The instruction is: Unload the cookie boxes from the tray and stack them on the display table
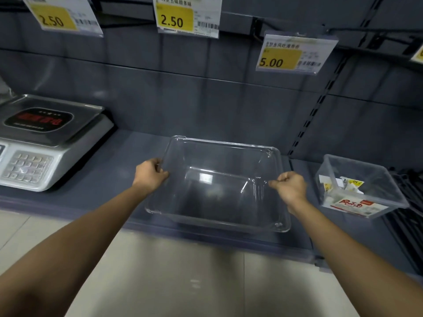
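A clear plastic tray (219, 145) with deep walls sits on the grey shelf (128, 161), its inside holding nothing. My left hand (150, 173) grips the tray's left rim with fingers curled over the edge. My right hand (289, 186) grips the right rim the same way. No cookie boxes are in view.
A white electronic scale (43, 143) with a steel pan stands at the left of the shelf. At the right sits a small clear bin (359, 186) with price tags and paper slips. Yellow price labels (186, 16) hang above. Black wire racks (409, 202) lie at the far right. A pale tiled floor lies below.
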Action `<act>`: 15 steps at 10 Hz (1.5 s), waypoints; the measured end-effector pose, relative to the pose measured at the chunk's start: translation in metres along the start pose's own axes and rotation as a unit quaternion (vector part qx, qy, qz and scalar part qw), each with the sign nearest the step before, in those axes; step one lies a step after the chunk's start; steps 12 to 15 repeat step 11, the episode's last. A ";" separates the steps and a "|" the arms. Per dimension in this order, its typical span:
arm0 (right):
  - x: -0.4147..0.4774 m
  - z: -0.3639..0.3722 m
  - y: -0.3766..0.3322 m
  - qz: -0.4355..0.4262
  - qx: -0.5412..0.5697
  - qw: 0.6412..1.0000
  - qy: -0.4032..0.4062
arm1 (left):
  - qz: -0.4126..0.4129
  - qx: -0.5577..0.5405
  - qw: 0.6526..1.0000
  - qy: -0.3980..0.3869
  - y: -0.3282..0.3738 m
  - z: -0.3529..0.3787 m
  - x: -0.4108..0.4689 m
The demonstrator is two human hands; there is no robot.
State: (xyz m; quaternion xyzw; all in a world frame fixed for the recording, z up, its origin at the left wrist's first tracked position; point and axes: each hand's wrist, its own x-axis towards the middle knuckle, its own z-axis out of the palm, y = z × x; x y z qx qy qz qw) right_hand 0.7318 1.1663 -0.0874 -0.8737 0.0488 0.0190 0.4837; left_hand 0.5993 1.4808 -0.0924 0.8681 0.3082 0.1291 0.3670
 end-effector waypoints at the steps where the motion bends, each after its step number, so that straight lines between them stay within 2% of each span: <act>1: 0.003 0.003 0.000 0.006 -0.001 1.000 0.004 | -0.005 0.012 1.000 -0.002 -0.002 0.004 0.006; 5: 0.008 0.001 0.002 0.030 -0.054 0.998 0.000 | 0.004 0.037 0.999 -0.024 -0.002 0.016 0.019; 7: 0.010 0.003 0.002 0.038 -0.044 0.998 -0.004 | -0.017 0.009 1.000 -0.021 -0.004 0.019 0.023; 8: 0.008 0.001 0.005 0.030 -0.021 0.999 -0.017 | -0.033 0.036 0.998 -0.032 -0.005 0.016 0.021; 9: 0.004 -0.003 0.006 0.018 0.029 0.999 -0.025 | -0.045 0.063 0.997 0.016 0.000 0.011 0.016; 10: -0.016 -0.022 0.024 0.000 0.089 0.996 -0.015 | -0.058 -0.011 0.991 0.120 -0.010 -0.001 -0.007; 11: -0.032 -0.034 0.039 0.015 0.132 0.991 -0.003 | -0.095 -0.126 0.972 0.172 -0.027 -0.008 -0.021; 15: -0.032 -0.034 0.039 0.015 0.132 0.991 -0.003 | -0.095 -0.126 0.972 0.172 -0.027 -0.008 -0.021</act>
